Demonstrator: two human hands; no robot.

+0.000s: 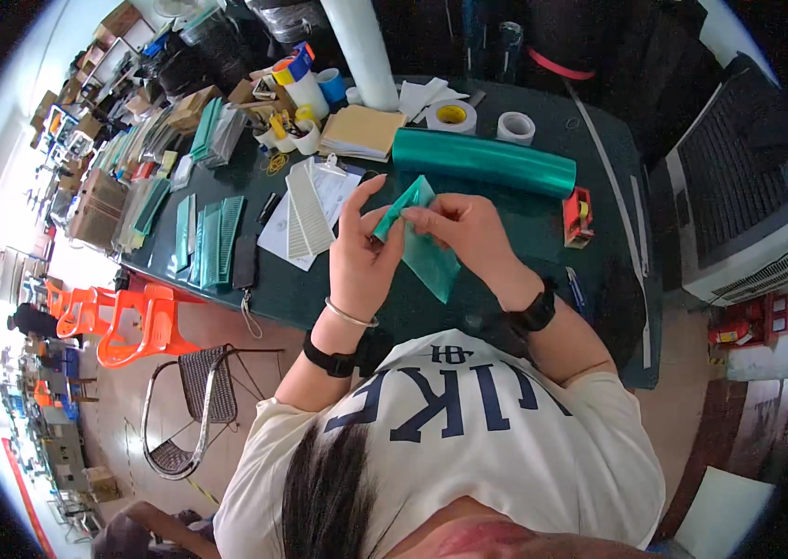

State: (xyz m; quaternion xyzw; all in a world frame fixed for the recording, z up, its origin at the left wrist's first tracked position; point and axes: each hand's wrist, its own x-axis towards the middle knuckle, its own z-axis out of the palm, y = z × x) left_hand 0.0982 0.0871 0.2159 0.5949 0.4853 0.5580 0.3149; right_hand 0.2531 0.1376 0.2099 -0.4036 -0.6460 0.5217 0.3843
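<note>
A thin piece of translucent green plastic film (432, 266) hangs in front of my chest, folded over at its top, one corner pointing down. My left hand (363, 263) pinches its folded upper left edge, with the index finger raised apart from the grip. From the other side, my right hand (474, 233) grips the film near its top between thumb and fingers. Just beyond the hands, a large roll of green film (487, 161) lies across the dark green table (543, 298).
Left of my hands lie pale ruled strips (306, 212) on paper and stacked green film pieces (218, 242). A red tape dispenser (577, 220) and a pen-like cutter (576, 289) are at right. Behind stand tape rolls (451, 116) and brown envelopes (360, 132). A chair (200, 391) stands lower left.
</note>
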